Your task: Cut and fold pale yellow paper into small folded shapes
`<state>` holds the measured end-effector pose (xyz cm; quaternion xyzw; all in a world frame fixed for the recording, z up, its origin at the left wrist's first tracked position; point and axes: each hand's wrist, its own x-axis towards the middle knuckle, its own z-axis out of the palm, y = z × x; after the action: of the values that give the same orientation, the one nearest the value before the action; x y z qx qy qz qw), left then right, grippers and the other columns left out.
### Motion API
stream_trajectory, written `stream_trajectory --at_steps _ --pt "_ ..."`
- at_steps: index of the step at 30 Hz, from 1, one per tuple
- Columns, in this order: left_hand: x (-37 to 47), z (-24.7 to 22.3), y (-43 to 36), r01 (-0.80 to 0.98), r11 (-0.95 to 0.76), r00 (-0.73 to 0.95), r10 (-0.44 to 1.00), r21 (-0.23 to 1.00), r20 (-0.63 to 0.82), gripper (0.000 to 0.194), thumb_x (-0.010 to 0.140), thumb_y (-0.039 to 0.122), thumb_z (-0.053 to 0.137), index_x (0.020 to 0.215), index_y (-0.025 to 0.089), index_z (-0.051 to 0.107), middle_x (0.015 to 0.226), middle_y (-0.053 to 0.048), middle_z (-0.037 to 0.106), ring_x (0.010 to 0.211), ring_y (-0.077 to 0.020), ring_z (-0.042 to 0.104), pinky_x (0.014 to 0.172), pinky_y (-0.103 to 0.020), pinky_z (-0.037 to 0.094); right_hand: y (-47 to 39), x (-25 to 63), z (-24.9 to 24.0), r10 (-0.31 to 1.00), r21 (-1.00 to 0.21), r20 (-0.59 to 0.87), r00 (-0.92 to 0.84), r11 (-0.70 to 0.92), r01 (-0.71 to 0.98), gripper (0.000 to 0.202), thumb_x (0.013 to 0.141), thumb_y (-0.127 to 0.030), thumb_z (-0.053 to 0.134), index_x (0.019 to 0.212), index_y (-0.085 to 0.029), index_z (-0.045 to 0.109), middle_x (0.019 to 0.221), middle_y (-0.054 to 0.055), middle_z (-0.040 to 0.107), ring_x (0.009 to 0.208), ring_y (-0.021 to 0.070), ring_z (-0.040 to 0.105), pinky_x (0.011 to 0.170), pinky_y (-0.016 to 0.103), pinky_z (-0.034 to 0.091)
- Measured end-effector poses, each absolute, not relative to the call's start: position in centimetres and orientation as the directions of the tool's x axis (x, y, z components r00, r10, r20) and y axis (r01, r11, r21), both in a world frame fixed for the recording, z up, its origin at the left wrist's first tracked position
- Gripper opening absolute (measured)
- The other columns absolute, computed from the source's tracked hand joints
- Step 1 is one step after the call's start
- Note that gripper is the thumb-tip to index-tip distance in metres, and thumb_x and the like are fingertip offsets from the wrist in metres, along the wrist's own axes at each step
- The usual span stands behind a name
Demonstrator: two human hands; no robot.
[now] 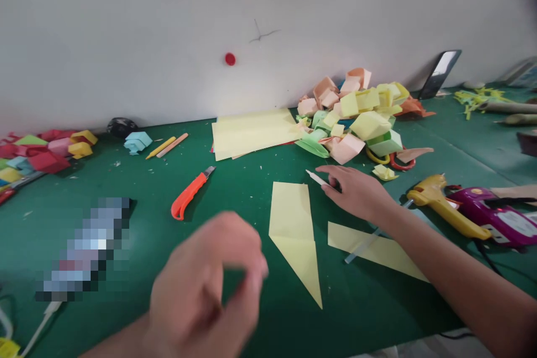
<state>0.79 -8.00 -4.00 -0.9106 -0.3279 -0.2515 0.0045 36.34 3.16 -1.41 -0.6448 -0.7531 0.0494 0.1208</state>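
My left hand point(210, 285) is raised close to the camera, slightly blurred, its fingers curled and the thumb meeting the index finger; nothing shows between them. At the right, my right hand point(354, 190) is low over the table with thumb and fingers around a slim white pen point(318, 178); its pointed end faces up and left, and its rear end is hidden by the hand. Between the hands lies a pale yellow piece of paper point(293, 224), creased across and tapering to a point. A yellow paper strip point(377, 250) lies under my right forearm, crossed by a translucent stick point(361, 246).
An orange utility knife point(191, 196) and a pixelated phone point(86, 249) lie left. Yellow sheets point(254, 133) and a heap of folded paper pieces point(356, 112) are along the wall, with scissors point(403, 163) beneath. A yellow glue gun point(444, 204) rests by a purple device point(495, 215).
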Motion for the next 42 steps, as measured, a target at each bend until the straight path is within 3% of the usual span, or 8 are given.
stream_trajectory --at_steps 3,8,13,19,22,27,35,42 --pt "2.0 0.9 0.8 0.833 -0.535 0.412 0.771 0.143 0.486 0.026 0.095 0.023 0.049 0.115 0.024 0.065 0.106 -0.007 0.07 0.093 -0.0243 0.064 0.083 -0.043 0.055 3.2 36.4 -1.4 0.982 -0.241 0.121 -0.148 0.173 0.955 0.042 0.094 -0.035 0.05 0.135 -0.027 0.058 0.103 0.007 0.072 0.085 0.024 0.066 0.058 0.03 0.043" --pt "-1.0 1.2 6.5 0.964 -0.16 0.221 0.927 -0.213 0.304 0.037 0.094 0.037 0.045 0.112 0.015 0.07 0.111 -0.016 0.066 0.098 -0.0363 0.06 0.074 -0.045 0.05 3.3 36.6 -1.4 0.978 -0.26 0.13 -0.166 0.195 0.946 0.045 0.093 -0.036 0.053 0.136 -0.027 0.057 0.1 0.006 0.072 0.084 0.0242 0.066 0.055 0.029 0.043" --pt "-2.3 0.5 6.0 0.99 -0.048 0.065 0.99 -0.131 0.128 0.038 0.097 0.038 0.04 0.101 0.014 0.07 0.099 -0.015 0.066 0.076 -0.0269 0.062 0.05 -0.031 0.037 3.0 36.6 -1.3 0.98 -0.258 0.122 -0.159 0.186 0.948 0.045 0.093 -0.038 0.053 0.137 -0.03 0.056 0.103 0.006 0.072 0.085 0.0251 0.067 0.054 0.03 0.045" --pt "0.4 1.0 4.5 0.923 -0.382 0.339 0.868 0.051 0.364 0.033 0.099 0.037 0.047 0.117 0.017 0.066 0.108 -0.01 0.068 0.088 -0.0227 0.066 0.063 -0.03 0.049 2.8 36.4 -1.5 0.918 -0.098 0.275 -0.287 0.323 0.941 0.043 0.097 -0.035 0.047 0.137 -0.025 0.057 0.129 0.01 0.065 0.119 0.0347 0.056 0.09 0.048 0.052" --pt "1.8 1.3 2.3 0.582 -0.808 0.614 0.51 0.09 0.602 0.03 0.097 0.03 0.057 0.124 0.019 0.061 0.107 -0.008 0.069 0.092 -0.0194 0.067 0.079 -0.031 0.055 2.3 35.8 -1.2 0.864 -0.072 0.335 -0.375 0.421 0.904 0.039 0.098 -0.034 0.047 0.134 -0.025 0.06 0.128 0.011 0.064 0.119 0.0339 0.054 0.098 0.051 0.049" --pt "4.2 1.9 -1.4 0.217 -0.97 0.657 0.23 0.113 0.718 0.035 0.092 0.016 0.065 0.126 0.018 0.057 0.109 -0.009 0.071 0.111 -0.0216 0.068 0.092 -0.035 0.06 0.6 33.9 -0.5 0.674 -0.097 0.403 -0.619 0.704 0.704 0.04 0.099 -0.034 0.052 0.138 -0.027 0.056 0.134 0.011 0.061 0.123 0.0317 0.052 0.104 0.051 0.044" --pt "5.6 0.5 -2.4 0.024 -0.918 0.643 0.317 0.395 0.697 0.043 0.097 0.008 0.057 0.138 0.019 0.052 0.13 -0.014 0.067 0.123 -0.021 0.064 0.102 -0.034 0.058 -1.8 31.0 0.0 0.433 -0.202 0.516 -0.739 0.9 0.385 0.07 0.097 -0.041 0.059 0.156 -0.02 0.028 0.134 0.015 0.063 0.123 0.0301 0.055 0.106 0.049 0.043" --pt "5.5 -1.1 -0.9 0.292 -0.71 0.533 0.677 0.641 0.507 0.04 0.094 0.035 0.068 0.131 0.026 0.06 0.133 -0.01 0.062 0.12 -0.0243 0.064 0.1 -0.038 0.057 -2.1 31.9 0.2 0.621 -0.573 0.451 -0.641 0.752 0.325 0.051 0.103 -0.033 0.05 0.152 -0.027 0.037 0.132 0.011 0.066 0.107 0.022 0.067 0.088 0.032 0.053"
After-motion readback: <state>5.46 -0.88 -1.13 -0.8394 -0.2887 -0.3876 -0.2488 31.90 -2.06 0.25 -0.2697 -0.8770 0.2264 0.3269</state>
